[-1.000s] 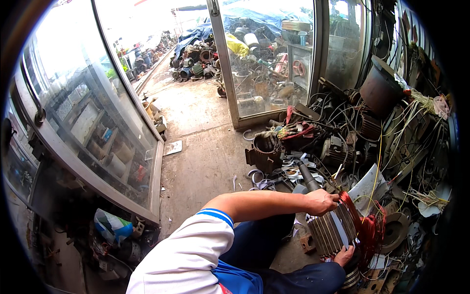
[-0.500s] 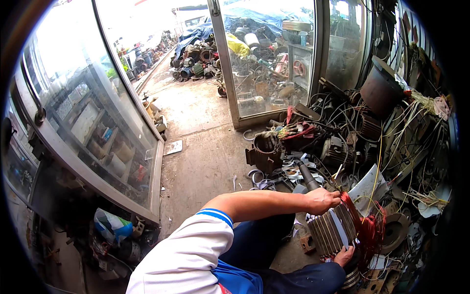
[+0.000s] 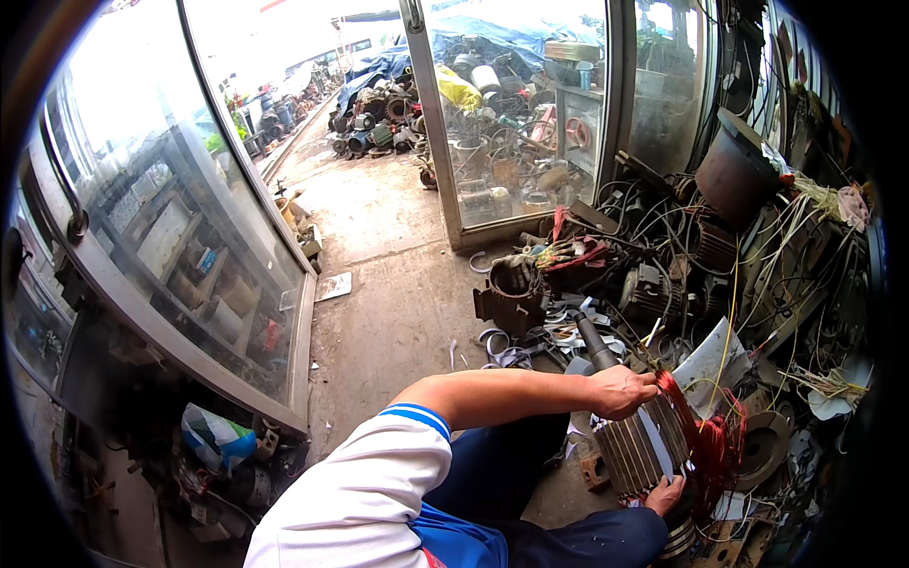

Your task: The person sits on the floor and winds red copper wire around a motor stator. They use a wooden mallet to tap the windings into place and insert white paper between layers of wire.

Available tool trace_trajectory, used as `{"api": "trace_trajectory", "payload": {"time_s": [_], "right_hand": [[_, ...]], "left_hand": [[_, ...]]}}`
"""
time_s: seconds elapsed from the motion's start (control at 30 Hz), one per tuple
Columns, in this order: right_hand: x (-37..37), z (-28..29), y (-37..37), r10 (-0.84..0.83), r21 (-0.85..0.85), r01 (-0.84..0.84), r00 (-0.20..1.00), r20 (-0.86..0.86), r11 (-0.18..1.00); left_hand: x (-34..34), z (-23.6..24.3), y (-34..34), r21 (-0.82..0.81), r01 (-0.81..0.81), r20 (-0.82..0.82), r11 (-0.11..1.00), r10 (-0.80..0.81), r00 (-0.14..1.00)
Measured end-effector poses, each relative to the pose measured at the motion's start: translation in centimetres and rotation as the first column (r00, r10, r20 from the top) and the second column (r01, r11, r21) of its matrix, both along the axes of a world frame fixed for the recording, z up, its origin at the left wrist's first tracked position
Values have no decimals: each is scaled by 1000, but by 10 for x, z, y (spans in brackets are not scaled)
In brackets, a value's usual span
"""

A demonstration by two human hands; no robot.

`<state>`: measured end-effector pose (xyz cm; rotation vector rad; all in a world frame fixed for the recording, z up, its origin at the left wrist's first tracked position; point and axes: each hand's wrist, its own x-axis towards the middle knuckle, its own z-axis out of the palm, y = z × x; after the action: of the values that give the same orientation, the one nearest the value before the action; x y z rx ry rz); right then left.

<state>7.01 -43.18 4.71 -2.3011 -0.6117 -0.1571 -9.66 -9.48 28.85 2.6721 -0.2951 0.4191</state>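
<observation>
A ribbed metal motor core (image 3: 620,456) lies in front of my right knee, with bundles of red copper wire (image 3: 717,431) spilling from its right side. My left hand (image 3: 622,391) reaches across from the left and rests at the core's far end. Its fingers are pinched together where the red wire begins; the exact grip is partly hidden. A white paper strip (image 3: 655,441) runs lengthwise over the ribs. At the strip's near end my right hand (image 3: 666,495) pinches it between thumb and fingers. My right forearm is hidden behind the knee.
Beyond the core lie a dark tapered rod (image 3: 595,341), an empty motor housing (image 3: 511,293) and curled paper scraps. Motors and tangled cables (image 3: 653,284) crowd the right. A metal disc (image 3: 762,450) sits beside the wire. Glass doors (image 3: 208,256) stand at left.
</observation>
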Motion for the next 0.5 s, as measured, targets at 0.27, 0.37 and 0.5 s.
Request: {"api": "trace_trajectory", "payload": {"time_s": [0.27,0.37,0.5], "right_hand": [[-1,0,1,1,7,-1,1000,20,1000],[-1,1,1,9,14,-9,999,32,1000],[-1,2,2,14,16,-15,998,60,1000]], "left_hand": [[-2,5,1,-7,18,29,1000,-18,999],[-2,5,2,-9,25,28,1000,-24,999],[0,0,4,-17,33,29,999,-32,999]]}}
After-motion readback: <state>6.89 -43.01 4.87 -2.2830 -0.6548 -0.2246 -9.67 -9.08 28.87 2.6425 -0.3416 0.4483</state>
